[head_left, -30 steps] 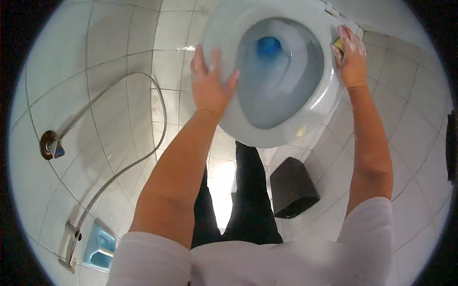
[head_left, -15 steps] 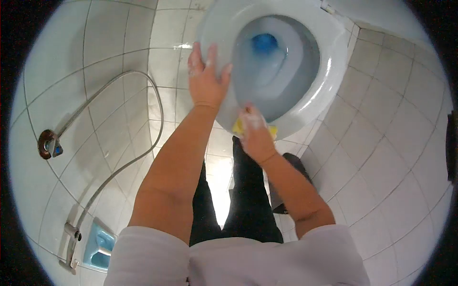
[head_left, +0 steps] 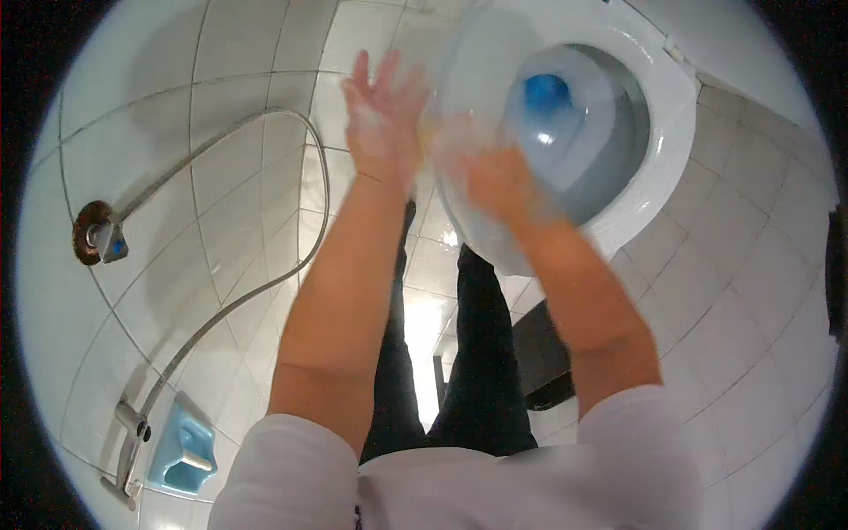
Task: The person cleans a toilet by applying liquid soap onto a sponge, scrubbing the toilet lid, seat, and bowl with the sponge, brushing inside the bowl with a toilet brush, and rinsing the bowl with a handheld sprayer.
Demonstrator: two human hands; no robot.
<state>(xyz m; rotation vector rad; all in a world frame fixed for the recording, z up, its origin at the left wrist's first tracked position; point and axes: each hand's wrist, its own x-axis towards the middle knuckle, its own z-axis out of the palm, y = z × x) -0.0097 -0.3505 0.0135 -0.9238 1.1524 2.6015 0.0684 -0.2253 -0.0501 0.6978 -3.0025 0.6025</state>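
Note:
The white toilet (head_left: 667,168) fills the upper middle, with blue water in its bowl. My left hand (head_left: 384,119) is up at the toilet's left side, fingers spread, with white foam on its skin. Close to its right is my right hand (head_left: 486,168), over the left part of the rim and badly smeared by motion. A faint yellow patch, seemingly the sponge, shows between the two hands. What the right fingers hold is too blurred to make out.
On the left tiled wall a metal hose (head_left: 325,190) loops from a tap (head_left: 108,240). A blue soap dish (head_left: 184,449) is at the lower left. A dark bin (head_left: 541,358) stands on the floor, partly behind my right forearm.
My right hand, with the yellow sponge, went from the rim's right side to its front, then left beside my left hand. My left hand has risen slightly. The view has shifted.

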